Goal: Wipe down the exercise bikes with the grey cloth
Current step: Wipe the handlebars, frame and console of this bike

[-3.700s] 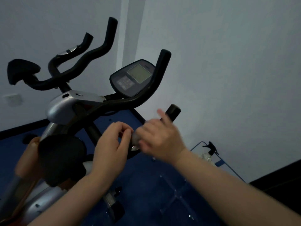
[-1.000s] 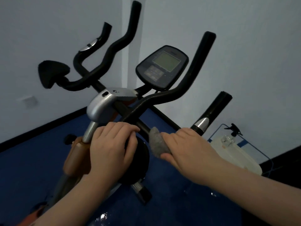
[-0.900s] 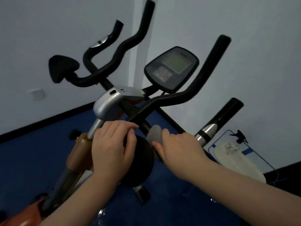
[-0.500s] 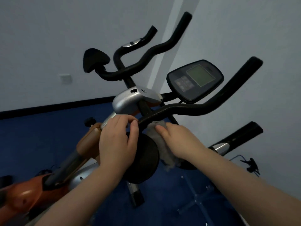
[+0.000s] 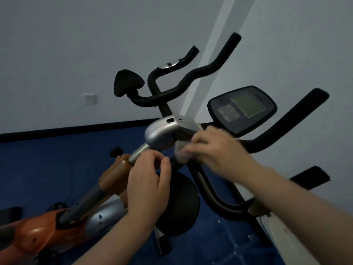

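Right hand (image 5: 215,148) is pressing the grey cloth (image 5: 181,153) against the bike's handlebar stem, just under the silver cover (image 5: 160,134); hand is motion-blurred, cloth is bunching under the fingers. Left hand (image 5: 149,182) is gripping the metal post (image 5: 137,153) below the cover, fingers curling round it, thumb near the black round disc (image 5: 181,203). Console (image 5: 241,109) is sitting just above the right hand, black handlebars (image 5: 286,129) sticking out to the right. Second bike's handlebars (image 5: 183,83) and saddle (image 5: 128,85) are showing behind. Blue floor (image 5: 47,159), white wall (image 5: 76,54) with a socket (image 5: 89,99).
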`<state>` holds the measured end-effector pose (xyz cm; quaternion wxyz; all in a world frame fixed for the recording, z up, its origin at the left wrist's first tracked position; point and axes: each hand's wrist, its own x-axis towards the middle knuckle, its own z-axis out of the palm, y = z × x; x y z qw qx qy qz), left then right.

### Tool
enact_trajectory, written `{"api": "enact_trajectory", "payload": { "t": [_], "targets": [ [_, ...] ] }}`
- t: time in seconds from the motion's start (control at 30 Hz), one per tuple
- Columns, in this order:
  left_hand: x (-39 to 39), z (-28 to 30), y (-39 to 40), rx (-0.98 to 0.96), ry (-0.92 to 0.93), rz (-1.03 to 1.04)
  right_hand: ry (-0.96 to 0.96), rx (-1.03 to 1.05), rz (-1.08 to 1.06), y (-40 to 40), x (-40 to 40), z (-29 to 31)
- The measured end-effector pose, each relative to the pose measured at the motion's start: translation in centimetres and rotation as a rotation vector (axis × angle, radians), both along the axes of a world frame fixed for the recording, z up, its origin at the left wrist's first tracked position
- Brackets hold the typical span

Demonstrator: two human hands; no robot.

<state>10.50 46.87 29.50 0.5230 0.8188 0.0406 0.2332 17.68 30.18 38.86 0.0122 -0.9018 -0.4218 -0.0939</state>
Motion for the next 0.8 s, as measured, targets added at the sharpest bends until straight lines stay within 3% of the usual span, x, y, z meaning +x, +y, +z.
{"api": "enact_trajectory", "payload": {
  "t": [0.1, 0.23, 0.33, 0.4, 0.53, 0.7, 0.8],
  "targets": [
    [0.0, -0.2, 0.1, -0.107, 0.047, -0.038, -0.056, 0.105, -0.093, 0.2, 0.6, 0.7],
    [0.2, -0.7, 0.4, -0.215, 0.066, -0.065, 0.077, 0.003, 0.061, 1.9, -1.8, -1.7],
    [0.2, -0.6, 0.4, -0.225, 0.08, -0.091, -0.078, 0.041, -0.139, -1.9, 0.6, 1.4],
    [0.2, -0.4, 0.4, -0.23, 0.076, -0.1, -0.078, 0.132, -0.213, -1.8, 0.9, 2.0],
    [0.3, -0.5, 0.6, -0.206, 0.066, -0.133, 0.036, 0.015, -0.074, 2.2, -2.4, -1.4],
    [0.8, 0.4, 1.3, -0.147, 0.088, -0.269, -0.183, 0.012, -0.379, -3.0, -1.1, 2.3],
    [2.5, 2.1, 1.9, -0.154, 0.125, -0.365, -0.218, 0.147, -0.514, 0.3, -0.9, 1.7]
  ]
}}
